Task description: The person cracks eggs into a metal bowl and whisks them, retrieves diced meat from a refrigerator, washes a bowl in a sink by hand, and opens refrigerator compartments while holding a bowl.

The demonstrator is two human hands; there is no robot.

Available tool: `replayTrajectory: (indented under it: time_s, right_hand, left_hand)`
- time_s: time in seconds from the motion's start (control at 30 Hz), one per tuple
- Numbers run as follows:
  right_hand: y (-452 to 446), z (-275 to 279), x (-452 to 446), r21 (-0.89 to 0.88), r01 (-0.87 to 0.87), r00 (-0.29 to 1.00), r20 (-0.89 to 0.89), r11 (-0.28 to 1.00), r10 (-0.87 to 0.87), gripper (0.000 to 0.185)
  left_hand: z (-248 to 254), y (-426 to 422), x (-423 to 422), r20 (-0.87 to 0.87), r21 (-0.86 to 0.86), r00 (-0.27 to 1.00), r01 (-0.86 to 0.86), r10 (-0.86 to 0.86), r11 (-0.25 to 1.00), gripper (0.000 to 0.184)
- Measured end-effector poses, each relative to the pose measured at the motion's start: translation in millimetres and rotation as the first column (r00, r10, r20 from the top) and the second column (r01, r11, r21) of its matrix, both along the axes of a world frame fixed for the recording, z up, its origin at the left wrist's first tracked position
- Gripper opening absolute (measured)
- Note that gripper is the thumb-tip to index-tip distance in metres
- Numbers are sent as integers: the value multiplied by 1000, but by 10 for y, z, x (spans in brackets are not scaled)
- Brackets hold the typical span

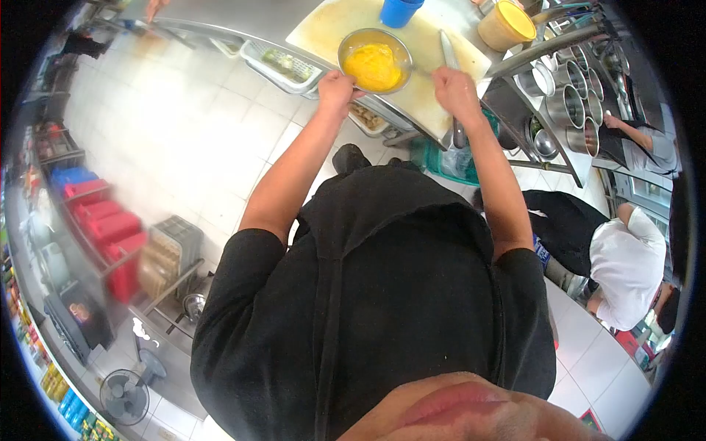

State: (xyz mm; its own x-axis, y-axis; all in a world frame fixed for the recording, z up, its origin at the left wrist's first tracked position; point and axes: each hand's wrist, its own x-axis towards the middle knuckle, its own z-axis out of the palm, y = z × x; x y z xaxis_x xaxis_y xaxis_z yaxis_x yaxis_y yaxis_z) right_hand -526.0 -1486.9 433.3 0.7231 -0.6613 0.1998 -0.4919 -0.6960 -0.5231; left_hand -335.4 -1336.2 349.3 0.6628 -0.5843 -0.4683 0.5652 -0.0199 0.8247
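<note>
At near edge of board: bowl of yellow mix, pinched at its near-left side by fingers of left hand. Right hand: apart from bowl, fingers curled, hold too blurred to tell. Knife below it. Cup beyond bowl. Bare board between bowl and right hand.

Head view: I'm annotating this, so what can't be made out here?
In the head view:
Blue container: top cut off by the upper edge.
Bowl: inner bottom hidden by yellow mixture.
Knife: middle hidden by the right hand.
That hand's grip: inside hidden by its knuckles.
</note>
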Motion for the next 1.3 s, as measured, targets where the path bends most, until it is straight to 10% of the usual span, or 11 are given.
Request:
replayTrajectory:
  time_s: [0.07, 0.17, 0.27, 0.37, 0.47, 0.57, 0.67, 0.9, 1.03, 1.13, 1.3]
  right_hand:
    - [147, 58, -41, 181, -151, 988, -14, 972, 156, 18]
    - [12, -46, -7, -77, 119, 984, 138, 990, -108, 17]
    - [191, 6, -31, 87, -197, 979, 63, 977, 192, 17]
    - [110, 9, 25, -95, 92, 982, 175, 991, -74, 17]
    - [198, -3, -42, 115, -145, 989, -13, 983, 147, 17]
    - [173, 14, -1, -85, 128, 969, 222, 988, -107, 17]
    - [203, -37, -91, -53, -80, 997, -21, 995, 79, 17]
    - [276, 197, -166, 175, 248, 878, 375, 953, -298, 18]
    - [354, -246, -25, -220, 7, 998, 61, 976, 7, 16]
    - [654, -19, 14, 118, 88, 966, 232, 989, -114, 12]
    - [475, 120, -285, -258, 273, 907, 391, 927, -158, 20]
  left_hand:
    - [35, 22, 33, 3, 24, 1000, 12, -12, 1000, 11]
    - [-22, 13, 15, -16, 27, 1000, 17, -17, 999, 10]
    - [-6, 41, 52, 8, 40, 1000, 18, -19, 999, 8]
    - [-5, 40, 13, -5, 14, 1000, 14, -14, 1000, 7]
    - [-27, 68, 73, 6, 11, 1000, 13, -13, 1000, 7]
    - [-42, 78, 55, -27, -2, 1000, 10, -10, 1000, 8]
    - [28, 138, 117, -20, 19, 999, -37, 38, 999, 8]
    - [-114, 184, 228, -31, -40, 999, -33, 32, 999, 7]
    - [-95, 179, 194, -25, -23, 999, -25, 25, 999, 7]
    - [-40, 149, 219, -6, -28, 1000, -24, 24, 999, 10]
    - [-63, 340, 211, -39, -75, 999, -4, 2, 997, 10]
